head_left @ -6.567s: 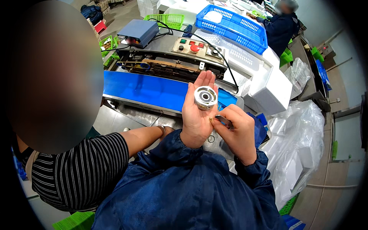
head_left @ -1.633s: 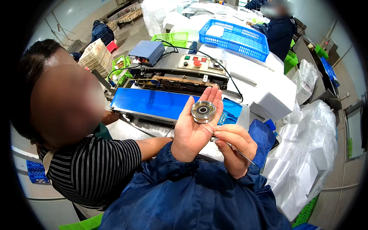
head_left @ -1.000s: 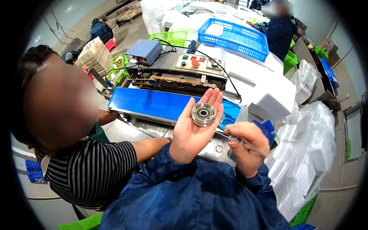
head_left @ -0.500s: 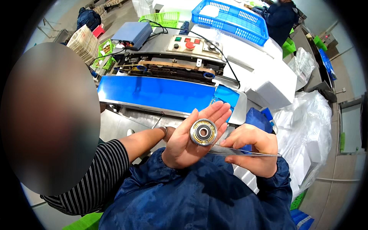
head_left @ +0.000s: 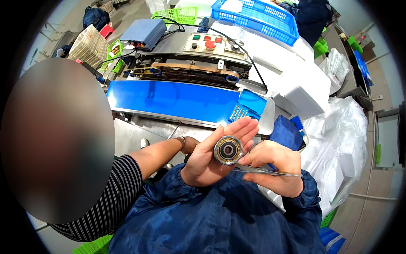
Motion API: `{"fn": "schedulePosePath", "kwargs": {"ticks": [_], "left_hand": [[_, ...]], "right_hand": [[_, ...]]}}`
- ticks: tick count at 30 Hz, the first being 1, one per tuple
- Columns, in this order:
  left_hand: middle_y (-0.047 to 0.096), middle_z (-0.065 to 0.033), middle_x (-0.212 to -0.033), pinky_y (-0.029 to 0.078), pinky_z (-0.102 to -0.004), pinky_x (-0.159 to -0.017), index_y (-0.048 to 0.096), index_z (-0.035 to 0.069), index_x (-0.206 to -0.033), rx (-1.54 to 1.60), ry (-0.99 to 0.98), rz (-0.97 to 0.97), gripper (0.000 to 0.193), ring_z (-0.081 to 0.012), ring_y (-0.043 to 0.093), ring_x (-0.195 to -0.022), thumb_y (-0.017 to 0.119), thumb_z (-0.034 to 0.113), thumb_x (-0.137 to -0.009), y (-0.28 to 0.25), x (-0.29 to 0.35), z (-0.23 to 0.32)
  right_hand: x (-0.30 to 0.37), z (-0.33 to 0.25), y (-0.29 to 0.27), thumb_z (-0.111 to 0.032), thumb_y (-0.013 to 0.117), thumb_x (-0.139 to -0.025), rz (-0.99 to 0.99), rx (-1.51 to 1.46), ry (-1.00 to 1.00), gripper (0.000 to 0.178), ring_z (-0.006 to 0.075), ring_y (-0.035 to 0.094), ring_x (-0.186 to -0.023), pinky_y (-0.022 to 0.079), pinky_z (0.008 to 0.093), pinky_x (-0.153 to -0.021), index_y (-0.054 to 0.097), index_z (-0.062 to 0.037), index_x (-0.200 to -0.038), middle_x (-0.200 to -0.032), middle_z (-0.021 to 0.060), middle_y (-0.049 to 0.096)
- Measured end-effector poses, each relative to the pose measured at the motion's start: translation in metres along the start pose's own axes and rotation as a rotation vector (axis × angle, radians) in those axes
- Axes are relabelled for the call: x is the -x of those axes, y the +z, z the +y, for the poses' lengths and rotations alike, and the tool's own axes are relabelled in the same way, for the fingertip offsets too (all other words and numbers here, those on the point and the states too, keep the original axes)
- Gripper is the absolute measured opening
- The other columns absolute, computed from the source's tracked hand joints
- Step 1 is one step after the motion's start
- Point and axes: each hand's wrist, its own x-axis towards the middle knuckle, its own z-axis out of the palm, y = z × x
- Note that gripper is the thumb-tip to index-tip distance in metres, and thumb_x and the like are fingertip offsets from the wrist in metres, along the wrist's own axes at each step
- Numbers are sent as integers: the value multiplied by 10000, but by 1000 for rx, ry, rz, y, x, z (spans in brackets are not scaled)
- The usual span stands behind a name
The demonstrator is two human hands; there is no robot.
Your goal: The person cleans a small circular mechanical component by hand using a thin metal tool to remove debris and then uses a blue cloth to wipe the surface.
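Observation:
A round metal wheel [head_left: 223, 150] with a dark hub and a ring of brass-coloured pieces rests on the upturned palm of my left hand [head_left: 201, 167]. The fingers of that hand are stretched out and the thumb lies along the wheel's side. My right hand [head_left: 279, 158] pinches thin metal tweezers [head_left: 270, 171], whose tips reach the wheel's lower right edge; the exact contact is too small to make out. Just beyond my fingers an open blue case [head_left: 253, 101] with rows of small metal pieces lies at the right end of the blue machine surface.
A machine with a blue belt-like surface [head_left: 169, 97] and a control panel [head_left: 218, 45] stands ahead. At my left, close by, is a person in a striped sleeve [head_left: 114, 182]. White foam boxes [head_left: 304, 91] and clear plastic wrap [head_left: 342, 148] are to the right; a blue crate [head_left: 258, 27] sits farther back.
The view has shifted slightly, and more of the blue case shows beyond my fingers. My right hand and the tweezers have turned a little against the wheel, which stays on my palm.

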Motion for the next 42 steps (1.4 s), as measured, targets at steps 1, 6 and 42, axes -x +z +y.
{"fn": "schedulePosePath", "kwargs": {"ticks": [1, 6, 42], "left_hand": [[184, -130, -1499, 169, -365, -1147, 149, 15, -1435, 2, -4, 6, 578, -220, 159, -1396, 178, 392, -998, 0, 0, 0], [182, -130, -1500, 166, -367, -1149, 153, 16, -1434, -2, -12, 4, 574, -223, 159, -1396, 173, 388, -998, 0, -2, 0], [250, -121, -1474, 233, -332, -1132, 218, -1, -1413, 116, -26, -13, 523, -210, 223, -1375, 205, 332, -1009, 0, -9, 3]], "right_hand": [[0, 0, -1, -13, 792, -636, -29, 20, 4, 286, 211, 628, -768, 483, 291, -673, 554, -28, -793, -881, 125, 676], [1, 0, -2, -19, 792, -640, -35, 41, 4, 284, 210, 629, -773, 485, 288, -678, 555, -28, -796, -874, 123, 676], [-9, -1, -8, -60, 775, -650, 3, 30, 44, 230, 222, 618, -736, 491, 295, -651, 636, -30, -831, -819, 79, 634]]}}
